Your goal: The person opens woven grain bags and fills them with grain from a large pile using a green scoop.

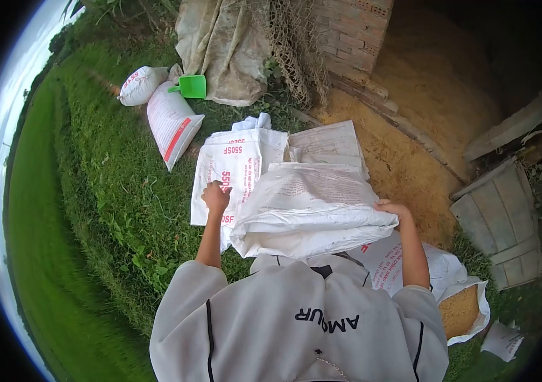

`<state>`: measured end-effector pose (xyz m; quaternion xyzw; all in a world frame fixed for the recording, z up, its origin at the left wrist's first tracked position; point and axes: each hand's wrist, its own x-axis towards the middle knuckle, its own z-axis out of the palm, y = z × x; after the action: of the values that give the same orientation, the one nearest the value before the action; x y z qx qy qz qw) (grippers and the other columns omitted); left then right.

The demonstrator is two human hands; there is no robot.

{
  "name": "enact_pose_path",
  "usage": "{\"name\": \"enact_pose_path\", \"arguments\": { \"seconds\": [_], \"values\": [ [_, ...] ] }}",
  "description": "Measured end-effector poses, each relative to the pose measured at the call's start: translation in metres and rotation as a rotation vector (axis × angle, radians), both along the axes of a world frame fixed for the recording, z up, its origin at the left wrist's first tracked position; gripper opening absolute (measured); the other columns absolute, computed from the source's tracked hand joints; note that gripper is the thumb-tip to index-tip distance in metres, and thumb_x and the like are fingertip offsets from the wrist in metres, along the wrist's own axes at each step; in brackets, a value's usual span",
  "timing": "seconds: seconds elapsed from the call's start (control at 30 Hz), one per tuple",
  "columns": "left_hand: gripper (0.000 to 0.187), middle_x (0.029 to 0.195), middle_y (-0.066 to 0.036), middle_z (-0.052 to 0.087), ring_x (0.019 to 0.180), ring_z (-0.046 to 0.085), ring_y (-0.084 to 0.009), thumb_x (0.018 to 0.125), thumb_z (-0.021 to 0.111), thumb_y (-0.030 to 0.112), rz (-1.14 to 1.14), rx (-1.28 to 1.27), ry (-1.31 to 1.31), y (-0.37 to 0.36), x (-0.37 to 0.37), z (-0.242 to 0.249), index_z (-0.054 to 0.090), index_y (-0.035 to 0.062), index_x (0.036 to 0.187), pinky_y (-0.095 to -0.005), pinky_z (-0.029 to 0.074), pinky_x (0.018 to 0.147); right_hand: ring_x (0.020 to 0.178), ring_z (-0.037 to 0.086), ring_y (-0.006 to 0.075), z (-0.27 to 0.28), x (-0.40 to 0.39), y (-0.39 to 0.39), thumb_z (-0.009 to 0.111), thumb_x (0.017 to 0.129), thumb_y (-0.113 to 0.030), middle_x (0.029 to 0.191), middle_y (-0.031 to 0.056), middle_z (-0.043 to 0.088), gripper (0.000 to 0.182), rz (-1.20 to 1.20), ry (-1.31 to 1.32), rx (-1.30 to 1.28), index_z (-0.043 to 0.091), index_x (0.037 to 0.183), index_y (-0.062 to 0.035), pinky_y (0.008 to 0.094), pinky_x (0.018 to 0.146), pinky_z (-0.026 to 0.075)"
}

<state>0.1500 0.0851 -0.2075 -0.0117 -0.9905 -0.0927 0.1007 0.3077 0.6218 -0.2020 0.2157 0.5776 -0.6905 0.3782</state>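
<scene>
My right hand (393, 209) is closed on the right edge of a white woven sack (315, 197), its thumb on top. This sack lies across the front of my body, its near edge bunched and its printed face up. Over a pile of flat white sacks (229, 149) with red "550SF" print is my left hand (217, 196), fingers loosely bent and apart, nothing seen in them. A greyish flat sack (328, 143) shows behind the white one.
Two filled sacks, one with a red stripe (172, 127), stand on the grass beside a green scoop (192, 86). An open sack of grain (462, 312) is at lower right. Loose grain (385, 153) covers the ground by a brick wall (350, 32). A worn tarp (223, 51) hangs behind.
</scene>
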Motion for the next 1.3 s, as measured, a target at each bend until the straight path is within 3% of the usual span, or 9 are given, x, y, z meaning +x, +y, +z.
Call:
{"name": "enact_pose_path", "arguments": {
  "seconds": [0.07, 0.2, 0.4, 0.5, 0.73, 0.83, 0.9, 1.0, 1.3],
  "values": [
    [0.016, 0.068, -0.015, 0.059, 0.063, 0.056, -0.0301, 0.083, 0.059, 0.014, -0.103, 0.573, 0.163, 0.056, 0.022, 0.044, 0.056, 0.0002, 0.075, -0.0390, 0.041, 0.058, 0.079, 0.060, 0.0128, -0.006, -0.010, -0.008, 0.066, 0.083, -0.028, 0.097, 0.0086, 0.063, 0.036, -0.080, 0.012, -0.010, 0.057, 0.106, -0.0019, 0.0263, 0.069, 0.049],
    [0.021, 0.075, -0.013, 0.062, 0.077, 0.061, -0.0289, 0.082, 0.062, 0.025, -0.748, 0.625, -0.474, 0.158, 0.120, 0.082, 0.059, 0.0043, 0.082, -0.0366, 0.047, 0.070, 0.086, 0.061, 0.0181, 0.009, -0.057, -0.043, 0.063, 0.085, -0.029, 0.099, 0.0122, 0.063, 0.039, -0.101, -0.043, -0.205, 0.059, 0.106, 0.0034, 0.0307, 0.075, 0.049],
    [0.061, 0.107, -0.019, 0.055, 0.099, 0.053, -0.0354, 0.073, 0.071, 0.032, -0.649, 0.647, -0.152, 0.216, 0.127, 0.001, 0.044, 0.0041, 0.121, -0.0411, 0.044, 0.081, 0.092, 0.060, 0.0211, 0.026, -0.116, -0.092, 0.060, 0.087, -0.029, 0.102, 0.0129, 0.062, 0.038, -0.250, 0.028, -0.248, 0.056, 0.109, 0.0016, 0.0346, 0.079, 0.048],
    [0.052, 0.096, -0.016, 0.057, 0.093, 0.055, -0.0343, 0.069, 0.073, 0.029, -0.661, 0.646, -0.535, 0.206, 0.110, 0.029, 0.054, 0.0036, 0.110, -0.0406, 0.044, 0.081, 0.090, 0.061, 0.0202, 0.029, -0.128, -0.101, 0.061, 0.086, -0.031, 0.101, 0.0109, 0.064, 0.039, -0.390, -0.024, -0.274, 0.058, 0.106, 0.0016, 0.0343, 0.080, 0.049],
    [0.018, 0.085, -0.012, 0.052, 0.085, 0.052, -0.0298, 0.066, 0.064, 0.010, -0.672, 0.664, -0.133, 0.200, 0.095, 0.040, 0.063, 0.0035, 0.082, -0.0392, 0.042, 0.079, 0.082, 0.062, 0.0217, 0.068, -0.146, -0.088, 0.056, 0.089, -0.030, 0.091, 0.0100, 0.066, 0.028, -0.581, 0.136, -0.395, 0.063, 0.088, -0.0032, 0.0349, 0.077, 0.050],
    [0.017, 0.088, -0.012, 0.050, 0.085, 0.052, -0.0299, 0.063, 0.058, -0.001, -0.669, 0.547, -0.016, 0.200, 0.100, 0.067, 0.058, 0.0020, 0.079, -0.0399, 0.043, 0.073, 0.074, 0.062, 0.0218, 0.080, -0.144, -0.068, 0.058, 0.087, -0.038, 0.081, 0.0085, 0.065, 0.035, -0.707, 0.260, -0.288, 0.062, 0.085, -0.0031, 0.0343, 0.070, 0.049],
    [0.018, 0.091, -0.012, 0.050, 0.086, 0.052, -0.0296, 0.064, 0.057, 0.000, -0.643, 0.560, 0.055, 0.200, 0.099, 0.069, 0.059, 0.0024, 0.081, -0.0390, 0.044, 0.073, 0.081, 0.059, 0.0222, 0.099, -0.132, -0.053, 0.057, 0.084, -0.048, 0.085, 0.0117, 0.062, 0.050, -0.494, 0.262, 0.632, 0.057, 0.095, 0.0001, 0.0375, 0.075, 0.046],
    [0.019, 0.097, -0.012, 0.049, 0.087, 0.052, -0.0289, 0.066, 0.055, 0.000, -0.621, 0.545, 0.114, 0.202, 0.095, 0.074, 0.059, 0.0032, 0.085, -0.0378, 0.045, 0.074, 0.078, 0.059, 0.0254, 0.166, -0.087, -0.140, 0.059, 0.082, -0.050, 0.079, 0.0144, 0.059, 0.058, -0.612, 0.688, 1.217, 0.051, 0.100, 0.0040, 0.0360, 0.070, 0.046],
    [0.026, 0.105, -0.015, 0.047, 0.094, 0.050, -0.0293, 0.075, 0.057, 0.017, -0.868, 0.395, -0.052, 0.221, 0.129, 0.035, 0.053, 0.0038, 0.097, -0.0373, 0.045, 0.078, 0.094, 0.059, 0.0398, 0.077, -0.075, -0.169, 0.067, 0.075, -0.026, 0.094, 0.0291, 0.059, 0.048, -0.196, 0.384, 1.368, 0.050, 0.107, 0.0057, 0.0442, 0.079, 0.046]
  ]
}}
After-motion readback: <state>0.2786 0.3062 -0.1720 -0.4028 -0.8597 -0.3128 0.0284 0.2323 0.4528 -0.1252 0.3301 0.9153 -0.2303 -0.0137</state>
